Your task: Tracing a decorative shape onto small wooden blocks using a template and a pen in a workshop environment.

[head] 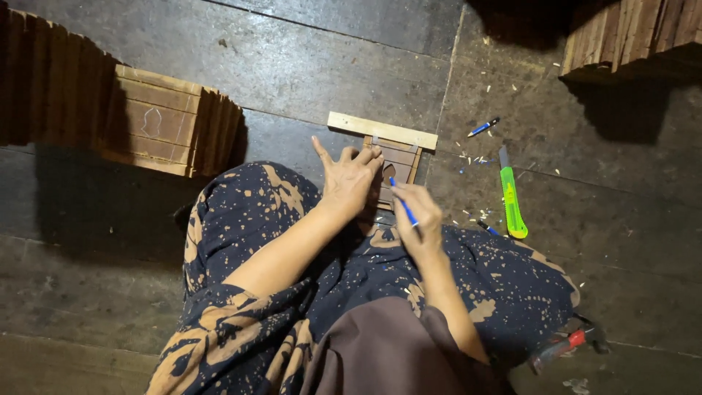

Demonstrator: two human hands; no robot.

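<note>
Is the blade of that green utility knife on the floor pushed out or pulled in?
Pushed out. The green utility knife lies flat on the floor, with a grey blade strip protruding from its far end.

— Where does the camera sit?

— On the person's head, looking almost straight down over the lap onto the dark floor.

— How near?

— Close: the left hand and right hand fall near the middle, forearms running up from the bottom edge.

— Which way is forward?

— Toward the top, where stacked wooden pieces stand left and more at the right corner.

— Any second view?

— Only this one.
</note>
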